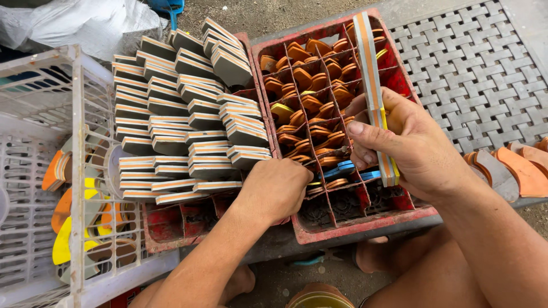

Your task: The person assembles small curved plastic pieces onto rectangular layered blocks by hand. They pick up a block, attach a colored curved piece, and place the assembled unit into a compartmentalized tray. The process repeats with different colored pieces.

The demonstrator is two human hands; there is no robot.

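Right hand (pixel 416 148), centre-right of the frame, has its fingers clamped around a long layered foam strip (pixel 374 97) (grey, orange, a bit of yellow) that runs up toward the top over the red divided crate (pixel 365 219) full of orange foam cutouts (pixel 305 85). Left hand (pixel 277 191) sits at lower centre, curled into the gap between that crate and the crate of grey foam blocks (pixel 182 114); can't tell whether it's holding anything. White plastic basket (pixel 80 142) on the left.

To your left stands a white plastic basket (pixel 80 171), beyond it a woven grey mat (pixel 479 74) and crumpled plastic sheet (pixel 80 23).
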